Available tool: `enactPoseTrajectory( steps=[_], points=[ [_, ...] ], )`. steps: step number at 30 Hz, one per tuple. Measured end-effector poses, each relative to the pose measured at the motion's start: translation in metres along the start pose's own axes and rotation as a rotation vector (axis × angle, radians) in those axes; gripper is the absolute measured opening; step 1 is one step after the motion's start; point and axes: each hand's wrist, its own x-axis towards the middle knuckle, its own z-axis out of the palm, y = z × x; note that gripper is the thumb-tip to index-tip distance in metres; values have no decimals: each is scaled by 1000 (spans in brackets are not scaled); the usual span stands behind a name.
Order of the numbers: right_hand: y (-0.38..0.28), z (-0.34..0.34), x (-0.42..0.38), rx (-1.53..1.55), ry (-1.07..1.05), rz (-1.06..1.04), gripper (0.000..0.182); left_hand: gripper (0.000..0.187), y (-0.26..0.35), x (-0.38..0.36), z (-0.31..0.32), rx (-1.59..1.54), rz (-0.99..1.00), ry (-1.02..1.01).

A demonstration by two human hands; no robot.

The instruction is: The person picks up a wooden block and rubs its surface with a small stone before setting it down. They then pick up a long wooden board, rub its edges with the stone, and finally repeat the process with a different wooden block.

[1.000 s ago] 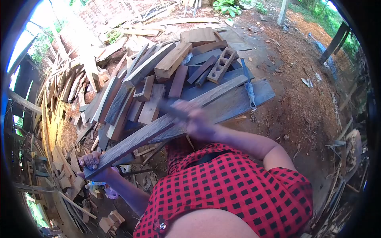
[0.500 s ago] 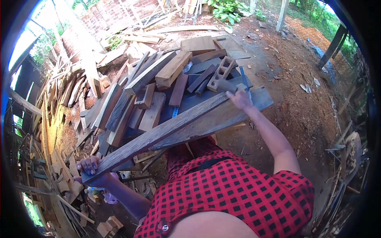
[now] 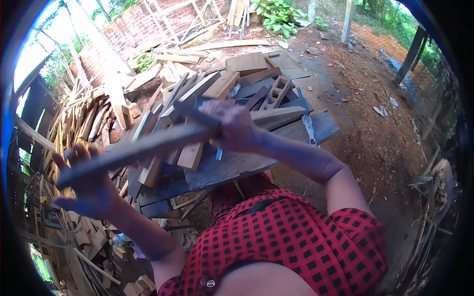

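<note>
A long, weathered wooden beam (image 3: 143, 148) slants across the front of the view, its near left end raised and blurred. Under that end is my left hand (image 3: 91, 192), fingers spread on the far side and thumb on the near side, with the beam lying across the palm. My right hand (image 3: 232, 123) is closed round a dark bar-shaped tool (image 3: 195, 114) that crosses the beam. The tool's kind I cannot tell, as the fingers cover part of it. Below the beam lies a wide, dark board (image 3: 256, 155).
Stacked timber offcuts (image 3: 219, 85) and a wooden block with square openings (image 3: 277, 92) lie behind the beam. A blue-handled saw (image 3: 303, 101) is to the right. Scrap wood (image 3: 94, 118) heaps at left; bare soil (image 3: 365, 143) stretches right.
My right hand has come left along the beam with the dark tool. The beam's left end has risen and moved leftward, and my left hand's fingers have spread from their curled grip.
</note>
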Motion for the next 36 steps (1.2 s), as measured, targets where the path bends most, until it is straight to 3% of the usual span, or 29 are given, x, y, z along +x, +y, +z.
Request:
enactPoseTrajectory(
  steps=[2, 3, 4, 5, 6, 7, 9, 12, 14, 15, 16, 17, 18, 19, 20, 22, 23, 26, 27, 29, 30, 32, 36],
  points=[
    [2, -35, 33, 12, -46, 131, 52, 75, -14, 15, 0, -64, -87, -86],
    [-3, -44, 55, 109, -94, 403, 46, 75, -22, 18, -15, -77, -150, -142],
    [-4, -59, 76, 151, 104, 174, 43, 71, -42, 8, -35, 211, -180, 2],
    [-2, -71, 95, 180, 185, 209, 44, 67, -61, -3, -51, 499, -208, 147],
    [-4, -85, 113, 133, 307, 187, 45, 60, -80, -13, -40, 873, -282, -35],
    [-32, -119, 131, 215, 110, 532, 44, 53, -103, -27, -20, 1245, -353, -224],
    [-27, -127, 150, 737, 379, 295, 40, 42, -134, -56, 9, 1020, -533, -85],
    [-9, -128, 149, 899, 496, 247, 34, 46, -143, -99, 6, 961, -629, -19],
    [1, -114, 132, 974, 586, 364, 39, 74, -142, -116, 0, 580, -933, -279],
    [6, -106, 122, 1056, 672, 482, 43, 74, -151, -117, 2, 582, -931, -279],
    [10, -100, 113, 1111, 662, 529, 32, 84, -164, -116, 7, 521, -888, -194],
    [12, -91, 103, 1119, 662, 528, 32, 93, -173, -119, 7, 462, -844, -110],
    [12, -82, 92, 1157, 713, 672, 39, 98, -186, -131, -19, 391, -824, -61],
    [13, -73, 83, 1189, 764, 815, 46, 98, -189, -135, -25, 398, -823, -65],
    [15, -65, 72, 1192, 770, 810, 46, 98, -191, -139, -30, 186, -804, 126],
    [17, -50, 49, 1172, 741, 1064, 44, 92, -189, -140, -29, -115, -703, 468],
    [19, -43, 37, 1171, 745, 1063, 44, 92, -187, -140, -33, -114, -705, 466],
    [26, -23, -2, 1183, 630, 1190, 40, 79, -167, -147, -67, -348, -468, 608],
    [30, -18, -16, 1224, 542, 1289, 41, 79, -154, -153, -80, -343, -478, 613],
    [29, -9, -39, 1269, 458, 1402, 43, 68, -132, -162, -97, -226, -434, 350],
    [27, -6, -49, 1237, 408, 1524, 45, 59, -124, -159, -91, -158, -397, 335],
    [31, 14, -75, 1178, 341, 1715, 57, 58, -106, -157, -75, -19, -434, 364],
    [23, 33, -108, 1244, 236, 1779, 65, 52, -92, -161, -67, 228, -436, 416]
  ],
)
